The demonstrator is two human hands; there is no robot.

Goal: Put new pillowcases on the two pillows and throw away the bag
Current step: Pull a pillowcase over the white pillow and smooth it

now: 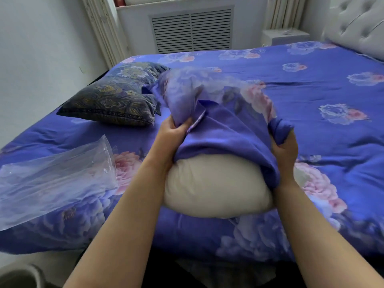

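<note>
A cream bare pillow (pixel 216 188) lies at the near edge of the bed, its far half inside a purple floral pillowcase (pixel 220 129). My left hand (pixel 174 132) grips the pillowcase's open edge on the left side. My right hand (pixel 284 146) grips the bunched edge on the right side. A second pillow (pixel 116 98) in a dark paisley case lies at the bed's far left. The clear plastic bag (pixel 52 179) lies flat on the bed at the near left.
The bed (pixel 311 90) carries a purple floral duvet. A tufted grey headboard (pixel 357 23) is at the far right, a vented radiator cover (pixel 191 30) under the window behind. A grey bin's rim (pixel 18 277) shows at the bottom left corner.
</note>
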